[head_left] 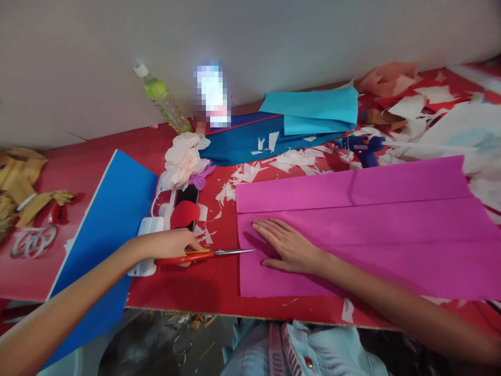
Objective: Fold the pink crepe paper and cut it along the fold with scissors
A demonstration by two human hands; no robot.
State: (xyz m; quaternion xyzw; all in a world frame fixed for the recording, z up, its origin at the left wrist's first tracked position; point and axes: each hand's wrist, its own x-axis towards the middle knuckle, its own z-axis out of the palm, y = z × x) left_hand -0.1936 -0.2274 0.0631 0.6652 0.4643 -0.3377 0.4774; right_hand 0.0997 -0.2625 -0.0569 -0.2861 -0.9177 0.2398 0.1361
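Observation:
My left hand (175,244) is closed round the orange-red handles of a pair of scissors (229,252). Their blades point right, look nearly together, and reach over the left edge of a magenta sheet (383,224); whether paper lies between them I cannot tell. Creases run lengthwise along the sheet, which looks like crepe paper. Flat on its left part rests my right hand (289,246), fingers stretched out, close to the scissor tips. Just behind my left hand are a red petal-shaped piece (185,214) and a white plastic object (151,227), partly covered by my forearm.
A blue board (105,209) lies under my left forearm. Farther back are a pale paper flower (183,156), a bottle (166,102), a lit phone screen (213,94), folded turquoise paper (321,107) and a blue glue gun (364,148). White paper scraps (297,159) litter the red table (188,292).

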